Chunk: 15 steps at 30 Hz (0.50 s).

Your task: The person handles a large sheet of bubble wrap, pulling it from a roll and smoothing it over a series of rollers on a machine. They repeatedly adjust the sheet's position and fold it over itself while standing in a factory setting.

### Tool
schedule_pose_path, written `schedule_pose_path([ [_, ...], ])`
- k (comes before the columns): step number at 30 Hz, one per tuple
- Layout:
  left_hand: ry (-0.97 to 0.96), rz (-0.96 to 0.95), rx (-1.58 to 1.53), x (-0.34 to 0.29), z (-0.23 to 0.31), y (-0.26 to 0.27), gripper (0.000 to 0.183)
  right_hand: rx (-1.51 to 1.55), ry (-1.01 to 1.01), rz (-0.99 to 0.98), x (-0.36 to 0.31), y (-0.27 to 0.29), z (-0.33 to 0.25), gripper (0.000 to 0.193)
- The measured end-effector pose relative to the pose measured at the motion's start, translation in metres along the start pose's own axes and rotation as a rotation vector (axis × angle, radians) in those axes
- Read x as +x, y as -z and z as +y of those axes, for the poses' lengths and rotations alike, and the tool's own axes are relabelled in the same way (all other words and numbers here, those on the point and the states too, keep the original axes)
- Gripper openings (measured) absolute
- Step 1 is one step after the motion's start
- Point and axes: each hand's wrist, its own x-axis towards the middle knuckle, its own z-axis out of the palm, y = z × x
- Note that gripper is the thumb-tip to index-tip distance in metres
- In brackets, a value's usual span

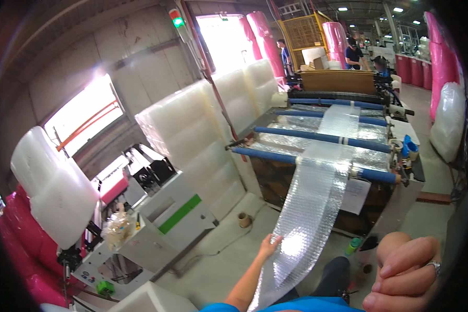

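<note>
On the left stands a white machine cabinet with a bright green stripe [179, 214], apart from the work in hand. Toward the middle, the left forearm slants up and rightward from the lower edge to the left hand [267, 248], whose thumb and fingers pinch the left edge of a long, clear, silvery strip of bubble-textured film [315, 203]. The strip slopes down from a bench with long blue rollers [268, 155] toward the person's body, its near end running out of view. As far as can be judged, a good length is already drawn off the front roller, while the rest lies back along the bench; no cut across it shows, so separating it seems not yet done. At far right, the right hand [406, 273] is raised close to the camera, well apart from the strip, fingers curled closed, with nothing visible in them.
</note>
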Motion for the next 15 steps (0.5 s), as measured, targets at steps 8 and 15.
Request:
schedule_pose_path([
  [8,0.024,0.062,-0.008,-0.012,-0.022,0.018,0.047,0.013,0.041,0.126,-0.029,-0.007,0.021,0.01],
  [15,0.039,0.092,-0.025,-0.021,-0.006,0.009,0.047,-0.133,-0.566,0.216,-0.155,-0.049,0.087,0.031],
])
